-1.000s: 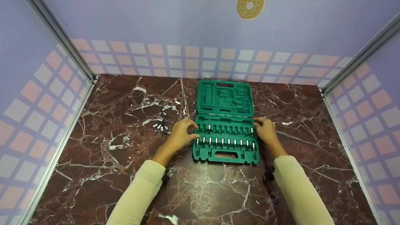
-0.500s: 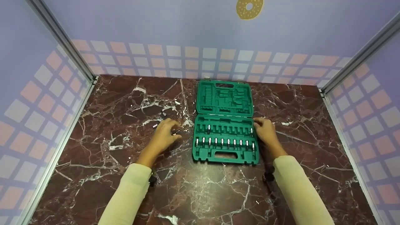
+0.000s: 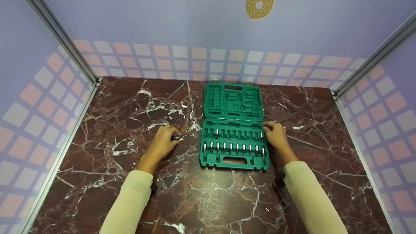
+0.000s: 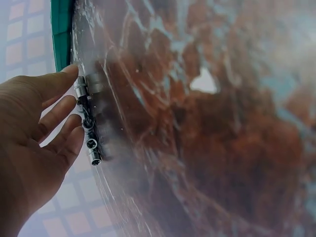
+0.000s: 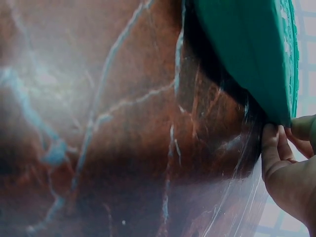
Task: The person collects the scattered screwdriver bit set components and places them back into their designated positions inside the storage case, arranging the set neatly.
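left hand [image 3: 161, 140]: left of frame centre, fingers at the loose sockets [image 4: 92, 143]; whether it pinches one, i cannot tell
right hand [image 3: 276, 136]: pinching the right edge of the green case [image 3: 233, 125]
green case: unfolded, mid-frame
slotted sockets [image 3: 231, 147]: two above, a row below

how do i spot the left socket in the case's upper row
An open green case lies on the marbled table. Its near half has two rows. In the sparser upper row, empty slots separate the left socket from the only other socket, far right.
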The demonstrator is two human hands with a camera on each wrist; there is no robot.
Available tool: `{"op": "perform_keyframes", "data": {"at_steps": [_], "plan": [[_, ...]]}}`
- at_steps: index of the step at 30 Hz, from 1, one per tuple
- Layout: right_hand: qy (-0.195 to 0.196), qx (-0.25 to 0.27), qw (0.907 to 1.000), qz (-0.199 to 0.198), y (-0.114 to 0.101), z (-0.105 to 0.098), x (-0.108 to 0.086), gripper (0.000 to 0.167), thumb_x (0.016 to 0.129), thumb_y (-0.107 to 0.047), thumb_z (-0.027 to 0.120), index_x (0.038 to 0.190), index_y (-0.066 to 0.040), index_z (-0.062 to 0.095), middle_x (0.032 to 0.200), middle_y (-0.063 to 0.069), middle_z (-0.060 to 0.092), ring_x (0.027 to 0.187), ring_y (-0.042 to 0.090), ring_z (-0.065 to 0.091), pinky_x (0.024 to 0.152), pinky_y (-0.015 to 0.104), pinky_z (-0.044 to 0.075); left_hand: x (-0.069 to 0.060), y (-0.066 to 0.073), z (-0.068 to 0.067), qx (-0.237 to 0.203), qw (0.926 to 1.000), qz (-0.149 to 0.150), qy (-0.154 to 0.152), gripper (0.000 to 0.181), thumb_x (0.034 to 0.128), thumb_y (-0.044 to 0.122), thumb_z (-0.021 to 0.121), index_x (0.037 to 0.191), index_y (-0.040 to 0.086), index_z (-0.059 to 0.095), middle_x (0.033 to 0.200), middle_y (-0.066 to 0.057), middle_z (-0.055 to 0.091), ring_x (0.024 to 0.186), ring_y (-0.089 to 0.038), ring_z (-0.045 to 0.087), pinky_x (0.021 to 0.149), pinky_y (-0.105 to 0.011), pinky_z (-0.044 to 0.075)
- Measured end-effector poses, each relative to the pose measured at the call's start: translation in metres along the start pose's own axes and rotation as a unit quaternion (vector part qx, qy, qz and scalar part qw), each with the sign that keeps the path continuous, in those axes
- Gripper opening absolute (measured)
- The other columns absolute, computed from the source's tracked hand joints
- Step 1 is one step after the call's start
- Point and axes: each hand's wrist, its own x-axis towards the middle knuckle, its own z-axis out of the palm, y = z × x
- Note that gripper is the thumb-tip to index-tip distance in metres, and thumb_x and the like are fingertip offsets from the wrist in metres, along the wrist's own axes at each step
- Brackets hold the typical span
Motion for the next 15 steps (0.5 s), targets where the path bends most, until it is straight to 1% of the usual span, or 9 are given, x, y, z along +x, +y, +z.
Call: {"op": "perform_keyframes", "data": {"at_steps": [5, 10, 12, 15], "plan": [[0.001, 0.002, 1.0, 0.001, 0.0002, 0.0009, 0.0004, 0.03, 0.103, -0.008, 0.058, 0.128, 0.004, 0.069, 0.129, 0.025, 0.069, 0.124, 0.04, 0.063, 0.107, 0.054, 0.048, 0.0006, -0.0015, 0.0007, 0.034, 0.9993, 0.016, 0.003, 0.02, 0.0855, 0.006, 0.081, 0.104, 0.003, 0.074, 0.107, -0.013, 0.066, 0.104, -0.033, 0.058, 0.097, -0.048, 0.053], [-0.006, 0.0, 0.9999, 0.009, -0.0012, -0.0001, -0.0005, 0.032, 0.104, -0.01, 0.057, 0.131, 0.003, 0.067, 0.131, 0.025, 0.068, 0.125, 0.041, 0.062, 0.107, 0.055, 0.049, 0.0011, -0.0015, 0.0016, 0.062, 0.9977, 0.026, -0.003, 0.018, 0.0878, 0.006, 0.079, 0.105, 0.004, 0.074, 0.107, -0.012, 0.067, 0.103, -0.032, 0.059, 0.096, -0.047, 0.053], [-0.01, -0.002, 0.9999, 0.012, -0.0017, -0.0006, -0.0009, 0.033, 0.104, -0.011, 0.057, 0.132, 0.002, 0.067, 0.131, 0.025, 0.068, 0.124, 0.041, 0.062, 0.106, 0.055, 0.049, 0.0009, -0.0014, 0.002, 0.068, 0.9971, 0.032, -0.003, 0.016, 0.0886, 0.004, 0.078, 0.104, 0.003, 0.073, 0.106, -0.012, 0.067, 0.103, -0.032, 0.059, 0.095, -0.047, 0.054], [-0.012, -0.008, 0.9998, 0.01, -0.0024, -0.0012, -0.0014, 0.033, 0.104, -0.011, 0.057, 0.133, 0.002, 0.067, 0.13, 0.025, 0.068, 0.123, 0.042, 0.063, 0.105, 0.056, 0.049, 0.0008, -0.0013, 0.0027, 0.067, 0.997, 0.04, 0.005, 0.013, 0.0895, 0.001, 0.075, 0.102, 0.003, 0.073, 0.103, -0.012, 0.067, 0.102, -0.033, 0.06, 0.094, -0.047, 0.055]]}}
